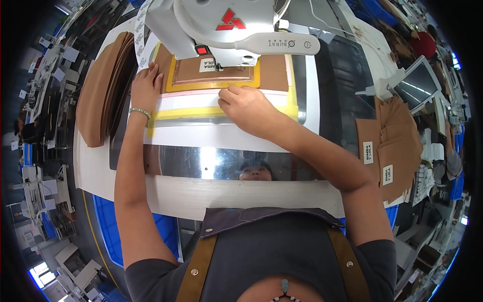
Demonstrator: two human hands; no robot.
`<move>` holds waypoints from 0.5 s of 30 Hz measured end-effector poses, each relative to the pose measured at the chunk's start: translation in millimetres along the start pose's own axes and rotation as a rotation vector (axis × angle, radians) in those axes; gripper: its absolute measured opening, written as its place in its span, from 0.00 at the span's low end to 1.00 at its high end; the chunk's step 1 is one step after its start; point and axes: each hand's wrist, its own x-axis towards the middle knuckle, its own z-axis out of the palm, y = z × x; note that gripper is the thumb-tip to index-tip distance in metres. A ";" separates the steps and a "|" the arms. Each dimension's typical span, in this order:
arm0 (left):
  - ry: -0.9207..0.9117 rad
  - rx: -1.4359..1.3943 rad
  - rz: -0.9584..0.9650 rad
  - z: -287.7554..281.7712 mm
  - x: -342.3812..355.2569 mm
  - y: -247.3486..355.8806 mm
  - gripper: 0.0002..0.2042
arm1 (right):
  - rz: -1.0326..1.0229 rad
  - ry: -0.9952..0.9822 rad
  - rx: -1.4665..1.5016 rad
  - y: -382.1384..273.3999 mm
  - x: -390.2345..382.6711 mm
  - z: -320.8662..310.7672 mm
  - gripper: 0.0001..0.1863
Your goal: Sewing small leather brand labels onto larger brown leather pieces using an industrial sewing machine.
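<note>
A brown fabric panel point(275, 75) lies beneath the white head of a sewing machine point(229, 38). Over it sits a yellow frame point(201, 87), and a white label point(207, 65) shows inside the frame by the machine's foot. My left hand point(146, 88) rests with fingers stretched out at the panel's left edge. My right hand point(247, 106) is closed, its fingers curled against the near edge of the yellow frame; what they grip, if anything, is hidden under them. White sheeting with yellow tape point(196, 111) lies under and in front of the panel.
A thick folded stack of brown fabric point(98, 95) stands at the left. Labelled brown pieces point(397, 151) are piled at the right, near a tilted screen point(421, 83). A shiny metal plate point(176, 162) runs along the table's near side. Blue bins point(163, 234) stand below.
</note>
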 end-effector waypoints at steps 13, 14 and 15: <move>0.014 -0.327 -0.158 9.2 23.6 94.0 0.16 | 0.079 0.095 -0.204 11.9 -40.9 -24.8 0.02; 0.000 -0.333 -0.148 9.2 28.6 99.8 0.16 | 0.089 0.081 -0.210 12.9 -43.6 -28.2 0.02; -0.078 -0.393 -0.188 8.8 33.7 104.1 0.15 | 0.117 0.033 -0.216 13.5 -44.8 -32.1 0.02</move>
